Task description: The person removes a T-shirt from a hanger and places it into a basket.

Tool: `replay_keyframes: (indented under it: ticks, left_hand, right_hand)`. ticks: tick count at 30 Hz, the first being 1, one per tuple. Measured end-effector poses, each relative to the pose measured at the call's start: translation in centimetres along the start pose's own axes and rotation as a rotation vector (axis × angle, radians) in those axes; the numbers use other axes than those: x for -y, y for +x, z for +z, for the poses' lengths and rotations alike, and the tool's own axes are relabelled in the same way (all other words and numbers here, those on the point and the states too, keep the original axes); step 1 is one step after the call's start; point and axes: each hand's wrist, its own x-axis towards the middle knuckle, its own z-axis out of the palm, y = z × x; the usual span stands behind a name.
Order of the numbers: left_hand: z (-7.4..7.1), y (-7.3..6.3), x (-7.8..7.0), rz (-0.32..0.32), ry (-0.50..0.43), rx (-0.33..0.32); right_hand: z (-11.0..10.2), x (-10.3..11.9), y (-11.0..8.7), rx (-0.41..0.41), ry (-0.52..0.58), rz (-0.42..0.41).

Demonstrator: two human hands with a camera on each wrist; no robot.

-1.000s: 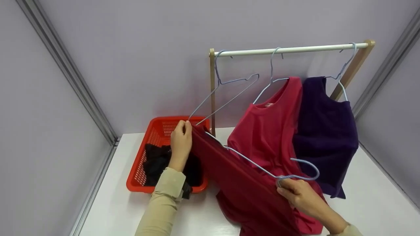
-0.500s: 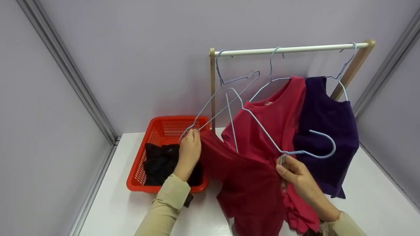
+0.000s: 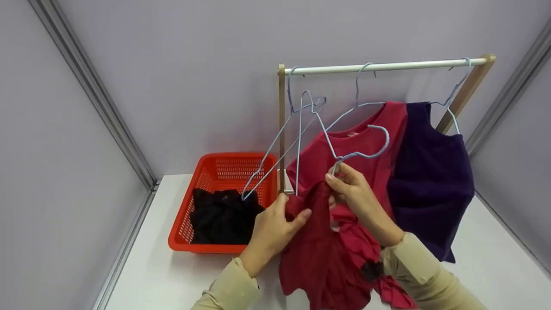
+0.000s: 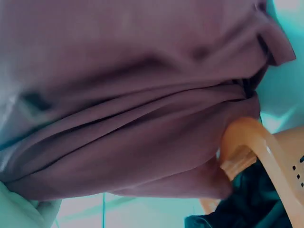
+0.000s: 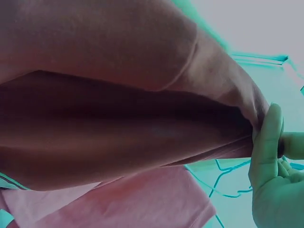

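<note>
White tabletop (image 3: 146, 267) is supporting a garment rack (image 3: 413, 66). From its rail, a pink top (image 3: 361, 155) and, to its right, a dark purple sleeveless top (image 3: 432, 189) are hanging. Dark red garment (image 3: 305, 258) is hanging from both hands, in front of the pink top. Red perforated basket (image 3: 211, 248), left of the garment, is containing black fabric (image 3: 224, 219). Right hand (image 3: 355, 187) is pinching a wire hanger (image 3: 355, 154) below its hook, fingers closely curled. Left hand (image 3: 275, 224) is holding the garment's upper edge, thumb spreading across the cloth.
</note>
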Motion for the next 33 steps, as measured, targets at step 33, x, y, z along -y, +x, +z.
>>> replay_keyframes:
  ticks: [33]
  left_hand:
    - [0.5,-3.2,6.5,0.211,-0.085,-0.285]
  right_hand:
    - [4.2,3.2,5.9,-0.095,-0.21,-0.077]
